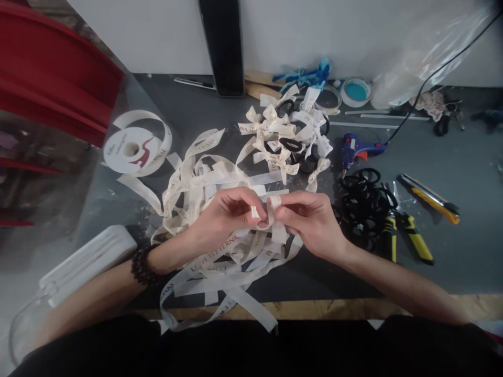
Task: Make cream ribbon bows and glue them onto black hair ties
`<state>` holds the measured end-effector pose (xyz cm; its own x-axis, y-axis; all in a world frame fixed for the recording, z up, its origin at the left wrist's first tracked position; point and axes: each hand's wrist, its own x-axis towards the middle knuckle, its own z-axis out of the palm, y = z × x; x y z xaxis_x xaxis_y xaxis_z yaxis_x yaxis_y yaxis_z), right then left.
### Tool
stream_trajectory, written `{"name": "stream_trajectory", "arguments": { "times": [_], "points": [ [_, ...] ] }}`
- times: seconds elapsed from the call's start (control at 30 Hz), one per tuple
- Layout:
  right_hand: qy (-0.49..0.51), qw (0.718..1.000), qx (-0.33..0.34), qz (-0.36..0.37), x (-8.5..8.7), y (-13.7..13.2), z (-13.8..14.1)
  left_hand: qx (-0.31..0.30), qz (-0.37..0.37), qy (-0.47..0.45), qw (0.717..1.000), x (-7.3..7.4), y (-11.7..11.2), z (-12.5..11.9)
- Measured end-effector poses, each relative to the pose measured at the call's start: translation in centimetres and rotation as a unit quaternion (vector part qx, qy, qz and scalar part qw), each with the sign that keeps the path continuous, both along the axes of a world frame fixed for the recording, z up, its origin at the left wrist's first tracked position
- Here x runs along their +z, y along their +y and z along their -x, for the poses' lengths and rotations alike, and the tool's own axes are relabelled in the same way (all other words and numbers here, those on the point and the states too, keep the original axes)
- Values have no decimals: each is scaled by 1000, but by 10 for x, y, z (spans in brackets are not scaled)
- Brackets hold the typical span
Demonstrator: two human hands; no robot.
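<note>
Your left hand [226, 212] and right hand [310, 217] both pinched a ribbon piece [266, 209] above the ribbon pile [204, 183].

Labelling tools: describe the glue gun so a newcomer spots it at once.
Take the right half of the grey table. Just beyond the pile of black hair ties, right of the cream bows, lies the glue gun. It is the only blue tool, with an orange trigger and a black cord running up-right.
</note>
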<state>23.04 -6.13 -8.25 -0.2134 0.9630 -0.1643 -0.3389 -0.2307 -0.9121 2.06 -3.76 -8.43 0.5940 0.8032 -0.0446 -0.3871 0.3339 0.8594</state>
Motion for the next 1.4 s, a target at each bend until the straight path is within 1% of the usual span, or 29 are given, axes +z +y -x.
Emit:
{"name": "stream_trajectory", "arguments": {
  "times": [0.1,0.23,0.33,0.4,0.5,0.57,0.67,0.73,0.8,0.87,0.93,0.97,1.0,1.03,1.07,1.1,1.17,1.23,1.33,1.4],
  "points": [
    [-46,999,-5,-5,2,-1,-2,3,20,-1,1000,-4,-1,-2],
    [-66,998,16,-18,3,-2,-3,22,42,-2,999,-6,-2,-5],
    [-61,998,20,8,5,1,-3,19,43,12,999,-5,-1,-5],
    [-57,998,20,19,8,4,-3,24,36,41,998,-2,0,-3],
    [-103,995,6,5,14,7,-4,24,10,96,995,4,3,1],
    [-149,989,1,-10,18,7,-5,5,-25,133,991,9,5,3],
    [-212,976,21,-45,20,5,-7,-7,-96,220,971,16,8,4],
    [-268,959,34,-89,19,3,-8,5,-128,280,951,17,7,3],
    [-338,928,40,-153,17,0,-10,14,-134,312,941,15,6,2],
    [-406,885,56,-224,15,-2,-11,14,-121,318,940,13,5,1],
    [-452,842,82,-283,13,-4,-12,17,-109,313,943,10,3,0],
    [-465,827,94,-302,12,-5,-12,20,-107,312,944,8,3,0],
    [-469,819,100,-314,11,-5,-12,23,-105,309,945,7,2,1],
    [-466,820,100,-316,11,-5,-12,23,-99,303,948,5,2,1],
    [-454,830,99,-309,11,-4,-12,22,-87,291,953,4,1,2],
    [-434,847,98,-291,11,-2,-11,22,-68,274,959,2,1,2],
    [-372,894,93,-232,13,1,-11,27,-23,234,972,0,-1,3],
    [-315,929,93,-173,14,4,-11,48,-3,217,975,-2,-2,3],
    [-267,951,88,-126,13,7,-11,71,-30,233,969,-3,-3,3],
    [-247,959,81,-112,11,7,-10,67,-33,232,970,-2,-3,3]
  ]
}}
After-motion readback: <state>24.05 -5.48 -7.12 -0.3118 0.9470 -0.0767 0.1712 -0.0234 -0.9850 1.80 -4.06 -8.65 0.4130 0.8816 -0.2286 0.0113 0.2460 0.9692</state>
